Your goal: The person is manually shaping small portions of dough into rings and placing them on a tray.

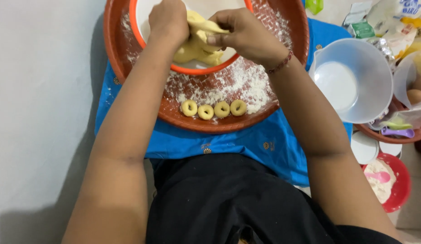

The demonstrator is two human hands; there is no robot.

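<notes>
Top centre of the frame: both hands in a white bowl with an orange rim [192,70], which sits inside a big brown round tray [129,58] dusted with flour [237,83]. Left hand [169,20] is clenched down onto the yellow dough [197,47], fingers hidden under the knuckles. Right hand [244,34] pinches a strip of the same dough between thumb and fingertips, pulling it up off the lump. Red thread bracelet [280,64] on the right wrist.

Four small dough rings [213,109] lie in a row on the tray's near edge, centre of frame, touching or nearly touching each other, just below the flour patch. Tray rests on a blue cloth [246,140].

Right side of frame: clear plastic jug [355,79], empty-looking, just beside the tray. Behind it, upper right, packets and a bag with eggs [416,96]. Lower right: a red bowl [398,190] of white powder with a pink spoon [378,176] in it. Person's black clothing fills the bottom centre.
</notes>
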